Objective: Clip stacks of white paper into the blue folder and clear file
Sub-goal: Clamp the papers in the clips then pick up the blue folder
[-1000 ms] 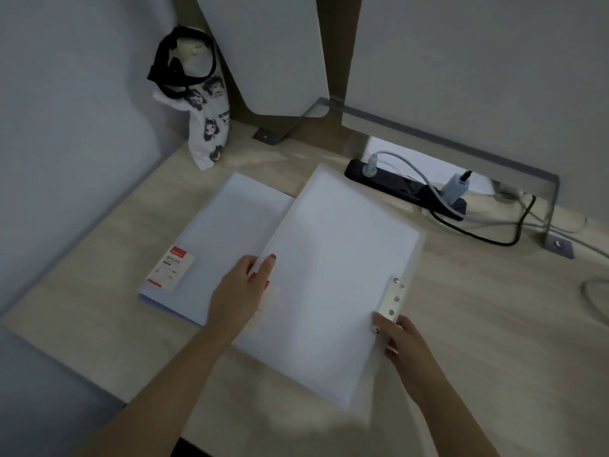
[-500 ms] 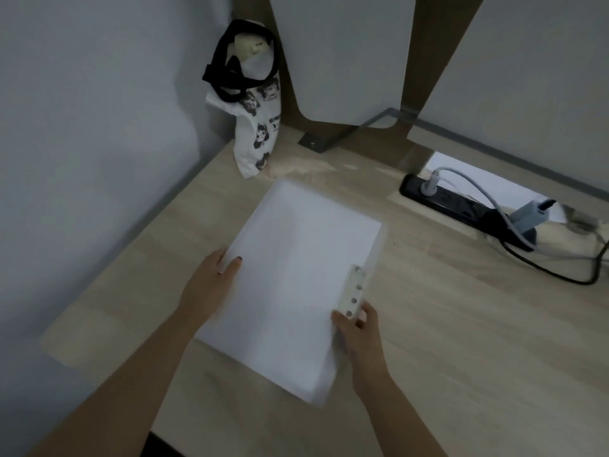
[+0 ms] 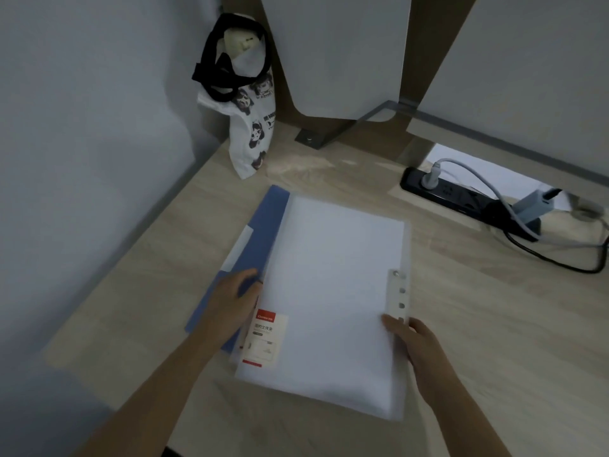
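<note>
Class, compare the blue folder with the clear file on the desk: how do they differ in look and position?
The blue folder is opaque blue; the clear file is see-through, showing white paper inside. The blue folder lies underneath, mostly covered; the clear file lies on top. The left hand rests on the blue folder; the right hand presses the clear file's clip edge. Both lie flat on the desk.

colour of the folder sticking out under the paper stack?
Blue folder, with a pale label strip near its left edge. Only the head view shows it.
</note>
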Available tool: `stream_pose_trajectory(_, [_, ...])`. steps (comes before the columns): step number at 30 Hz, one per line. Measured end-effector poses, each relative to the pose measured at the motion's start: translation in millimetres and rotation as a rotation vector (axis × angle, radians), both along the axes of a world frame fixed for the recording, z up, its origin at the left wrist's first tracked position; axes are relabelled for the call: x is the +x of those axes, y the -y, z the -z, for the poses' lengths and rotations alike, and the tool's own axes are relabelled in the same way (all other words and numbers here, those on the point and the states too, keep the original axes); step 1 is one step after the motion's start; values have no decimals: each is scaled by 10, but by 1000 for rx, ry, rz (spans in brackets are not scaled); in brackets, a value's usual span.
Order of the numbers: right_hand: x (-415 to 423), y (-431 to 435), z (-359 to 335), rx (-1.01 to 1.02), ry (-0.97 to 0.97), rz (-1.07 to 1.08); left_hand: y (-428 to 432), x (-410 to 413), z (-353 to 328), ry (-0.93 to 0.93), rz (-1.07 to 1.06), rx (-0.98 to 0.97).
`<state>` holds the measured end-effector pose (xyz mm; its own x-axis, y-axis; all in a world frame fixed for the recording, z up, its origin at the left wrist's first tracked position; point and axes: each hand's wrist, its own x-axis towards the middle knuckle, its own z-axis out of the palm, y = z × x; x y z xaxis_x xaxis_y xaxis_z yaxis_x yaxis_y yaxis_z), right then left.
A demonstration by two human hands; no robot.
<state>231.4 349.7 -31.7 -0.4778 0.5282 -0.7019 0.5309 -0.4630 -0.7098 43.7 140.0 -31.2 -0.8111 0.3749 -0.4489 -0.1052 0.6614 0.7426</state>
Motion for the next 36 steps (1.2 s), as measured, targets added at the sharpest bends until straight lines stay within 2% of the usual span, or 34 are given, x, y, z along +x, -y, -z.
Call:
stream_pose_trajectory(3, [7,23,105,-60,9,29,-15,-195,124,-140,-135,-197])
stream_pose_trajectory(6, [-24,111,183,-103,2,54,-42,-375,161,-55,-169,-320])
stream_pose_trajectory(8, [-40,149,155,-96,-8,48,-53,-471,129,58,-182,-225])
stream_pose_trajectory(10, [-27,137,121,-84,-4,54,-39,-473,67,159,-106,-100])
stream_pose_trajectory(12, [23,65,101,-72,7,71,-12,-409,70,178,-23,-28])
stream_pose_trajectory(15, [129,-82,80,-38,36,73,-18,-283,-2,36,-55,2])
stream_pose_trajectory(19, [303,-241,63,5,86,100,12,-198,-401,-304,-130,-126])
stream_pose_trajectory(22, [378,-321,39,10,110,111,46,-30,-775,-472,-140,-67])
stream_pose_trajectory(26, [420,-458,14,25,105,66,23,170,-1205,-607,-130,81])
stream_pose_trajectory(30, [422,-501,-26,60,127,31,-131,263,-1483,-524,-146,281])
stream_pose_trajectory(34, [421,-452,-83,69,110,104,-446,328,-1314,-283,-114,343])
stream_pose_trajectory(36, [440,-427,-111,-19,67,180,-569,415,-1137,-152,-109,358])
